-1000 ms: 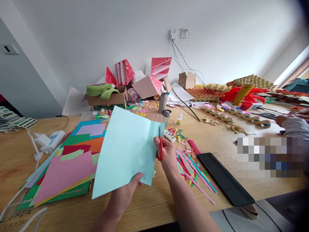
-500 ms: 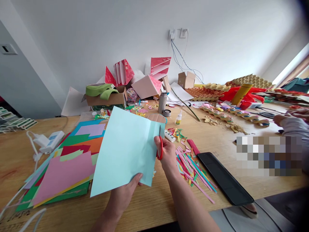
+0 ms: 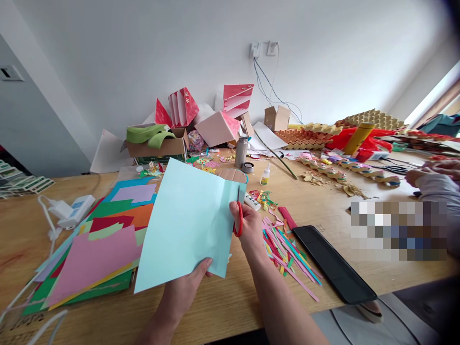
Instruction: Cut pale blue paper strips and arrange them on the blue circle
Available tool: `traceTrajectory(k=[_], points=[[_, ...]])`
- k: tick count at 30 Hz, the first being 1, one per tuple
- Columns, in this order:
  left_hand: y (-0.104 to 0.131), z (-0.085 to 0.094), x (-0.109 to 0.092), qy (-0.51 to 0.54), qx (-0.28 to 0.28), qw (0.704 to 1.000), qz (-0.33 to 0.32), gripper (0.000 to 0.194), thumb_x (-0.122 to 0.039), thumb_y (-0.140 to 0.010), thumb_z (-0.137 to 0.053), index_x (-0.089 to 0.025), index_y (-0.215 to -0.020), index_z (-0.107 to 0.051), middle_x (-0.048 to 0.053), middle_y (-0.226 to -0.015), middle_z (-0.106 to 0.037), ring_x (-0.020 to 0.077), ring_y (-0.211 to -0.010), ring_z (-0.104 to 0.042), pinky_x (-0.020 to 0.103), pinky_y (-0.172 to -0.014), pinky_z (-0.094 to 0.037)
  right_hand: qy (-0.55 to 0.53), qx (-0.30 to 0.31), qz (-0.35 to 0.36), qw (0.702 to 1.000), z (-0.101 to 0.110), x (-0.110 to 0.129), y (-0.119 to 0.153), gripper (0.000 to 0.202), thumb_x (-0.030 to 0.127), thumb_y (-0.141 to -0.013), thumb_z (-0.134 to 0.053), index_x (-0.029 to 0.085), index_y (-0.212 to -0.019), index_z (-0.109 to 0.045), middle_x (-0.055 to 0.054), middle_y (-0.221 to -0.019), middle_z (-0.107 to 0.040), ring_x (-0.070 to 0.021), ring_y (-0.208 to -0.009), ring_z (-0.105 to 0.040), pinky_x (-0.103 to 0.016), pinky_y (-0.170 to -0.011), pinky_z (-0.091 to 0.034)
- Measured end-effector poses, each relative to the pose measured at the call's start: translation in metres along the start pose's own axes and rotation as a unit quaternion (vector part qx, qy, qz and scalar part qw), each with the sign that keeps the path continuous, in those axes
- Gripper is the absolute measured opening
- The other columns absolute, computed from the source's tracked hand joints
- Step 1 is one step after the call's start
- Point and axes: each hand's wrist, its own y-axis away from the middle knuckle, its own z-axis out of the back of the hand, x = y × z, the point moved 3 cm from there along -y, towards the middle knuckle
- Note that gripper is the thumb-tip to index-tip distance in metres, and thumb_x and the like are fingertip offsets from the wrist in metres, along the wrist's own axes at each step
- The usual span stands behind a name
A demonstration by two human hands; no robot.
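A large light-blue sheet of paper (image 3: 187, 225) is held up tilted above the table. My left hand (image 3: 189, 290) grips its lower edge, thumb on the front face and the other fingers mostly hidden behind. Red-handled scissors (image 3: 239, 220) are in my right hand (image 3: 248, 227), closed round the handles. Their blades point away from me and lie at the sheet's right side, near its upper right corner. To the right of my right forearm, a heap of thin coloured paper strips (image 3: 287, 258) rests on the table.
Stacked coloured papers (image 3: 97, 258) lie at the left beside a white power adapter (image 3: 77, 211). On the right is a black tablet (image 3: 334, 263). Further back stand a glue bottle (image 3: 265, 175), a metal flask (image 3: 241, 152) and a cardboard box (image 3: 158, 146). Another person's hands (image 3: 431, 172) show at far right.
The scissor blades look slightly wider apart at the sheet's right side. Both hands and the paper stay almost in place; the view shifts very slightly.
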Motion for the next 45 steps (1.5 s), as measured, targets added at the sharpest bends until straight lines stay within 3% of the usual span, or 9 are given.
traceTrajectory(k=[8, 17, 33, 45], points=[[-0.002, 0.003, -0.009, -0.026, -0.023, 0.999, -0.034, 0.03, -0.041, -0.081, -0.068, -0.026, -0.054, -0.068, -0.003, -0.059, -0.071, 0.0222, -0.061, -0.07, 0.037, -0.082, -0.056, -0.001, -0.004, -0.017, 1.0, 0.0, -0.001, 0.0, 0.055, 0.067, -0.07, -0.067, 0.02, -0.053, -0.044, 0.006, -0.038, -0.039, -0.0083, -0.035, -0.036, -0.021, -0.035, -0.027], [-0.002, 0.002, -0.016, -0.025, -0.046, 0.997, -0.056, 0.031, -0.04, -0.081, -0.067, -0.027, -0.052, -0.067, -0.005, -0.056, -0.07, 0.0207, -0.057, -0.069, 0.036, -0.077, -0.055, 0.022, -0.01, 0.016, 1.0, 0.004, 0.003, -0.003, 0.057, 0.069, -0.073, -0.062, 0.021, -0.052, -0.04, 0.007, -0.041, -0.036, -0.0067, -0.038, -0.032, -0.021, -0.036, -0.022], [-0.002, 0.001, -0.013, 0.007, -0.024, 1.0, 0.004, 0.035, -0.049, -0.079, -0.066, -0.027, -0.052, -0.065, 0.0, -0.056, -0.07, 0.0253, -0.059, -0.068, 0.042, -0.086, -0.055, -0.003, -0.002, -0.008, 1.0, 0.004, 0.004, -0.003, 0.055, 0.07, -0.071, -0.064, 0.021, -0.053, -0.044, 0.006, -0.038, -0.041, -0.0089, -0.035, -0.036, -0.022, -0.034, -0.027], [-0.001, -0.001, -0.002, 0.027, 0.019, 0.999, 0.042, 0.033, -0.045, -0.079, -0.067, -0.025, -0.053, -0.067, 0.002, -0.061, -0.071, 0.0266, -0.065, -0.069, 0.044, -0.087, -0.055, -0.042, -0.008, -0.022, 0.999, 0.006, 0.002, -0.003, 0.054, 0.068, -0.068, -0.069, 0.022, -0.054, -0.045, 0.007, -0.037, -0.04, -0.0091, -0.033, -0.036, -0.023, -0.032, -0.029]])
